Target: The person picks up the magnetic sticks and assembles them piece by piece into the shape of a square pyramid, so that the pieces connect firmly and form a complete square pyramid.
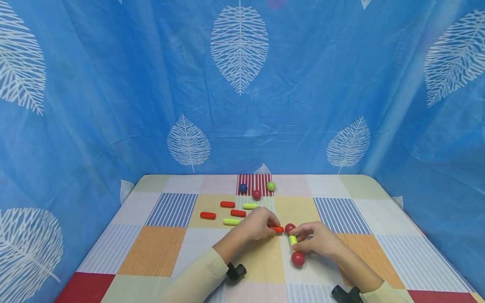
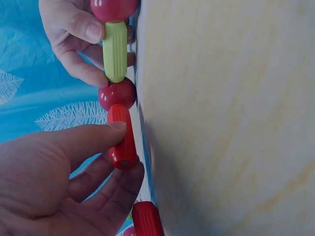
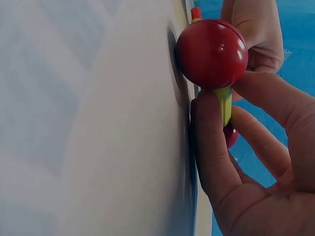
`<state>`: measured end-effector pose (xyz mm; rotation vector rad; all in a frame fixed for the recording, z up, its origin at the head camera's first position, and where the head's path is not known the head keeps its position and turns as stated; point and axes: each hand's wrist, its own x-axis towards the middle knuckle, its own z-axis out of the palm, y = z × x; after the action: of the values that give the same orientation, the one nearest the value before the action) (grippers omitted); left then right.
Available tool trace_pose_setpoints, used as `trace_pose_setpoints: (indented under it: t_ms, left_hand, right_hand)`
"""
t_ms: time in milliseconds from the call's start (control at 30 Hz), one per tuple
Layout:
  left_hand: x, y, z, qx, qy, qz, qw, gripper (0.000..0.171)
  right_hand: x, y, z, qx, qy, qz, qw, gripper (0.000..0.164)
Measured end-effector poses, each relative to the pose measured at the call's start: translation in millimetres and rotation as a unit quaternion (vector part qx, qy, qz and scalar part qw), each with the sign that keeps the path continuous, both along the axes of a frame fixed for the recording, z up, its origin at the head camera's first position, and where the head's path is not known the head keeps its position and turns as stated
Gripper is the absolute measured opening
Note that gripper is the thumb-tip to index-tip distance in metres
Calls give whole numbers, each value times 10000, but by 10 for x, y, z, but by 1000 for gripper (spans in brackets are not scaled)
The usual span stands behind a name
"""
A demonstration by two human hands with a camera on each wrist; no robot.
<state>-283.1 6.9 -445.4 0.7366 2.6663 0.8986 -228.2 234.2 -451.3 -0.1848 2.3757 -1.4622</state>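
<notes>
My left hand (image 1: 257,224) pinches a short red ridged stick (image 2: 124,140) between thumb and fingers. The stick's far end is right at a red ball (image 2: 117,93) in the left wrist view. A yellow-green ridged stick (image 1: 293,240) is gripped by my right hand (image 1: 320,239), thumb on one side and fingers on the other. That stick has a red ball at each end; the nearer, glossy one (image 3: 212,53) fills much of the right wrist view's upper part. Both hands work low over the tablecloth, right of the middle.
Left of my hands lie loose red sticks (image 1: 207,215) and yellow-green sticks (image 1: 231,221). Farther back sit a blue ball (image 1: 243,188), a red ball (image 1: 256,194) and a green ball (image 1: 271,186). A patchwork cloth (image 1: 151,248) covers the table; a blue leaf-print curtain (image 1: 295,105) surrounds it.
</notes>
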Motion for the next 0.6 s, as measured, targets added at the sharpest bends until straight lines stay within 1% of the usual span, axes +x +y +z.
trace_pose_setpoints:
  t_ms: [267,400,500,600]
  left_hand:
    - [-11,27,9,-41,105,-103,9999,13]
    - [-18,33,5,-49,146,-143,9998,14]
    - [-30,24,11,28,31,-134,9999,17]
    - [-72,-7,32,218,-72,-106,9997,21]
  right_hand:
    - [1,-3,6,-4,70,52,10000,42]
    - [9,-8,12,-48,10,76,10000,43]
    - [14,-13,12,-24,-33,73,10000,43]
    - [9,-11,5,81,8,14,10000,42]
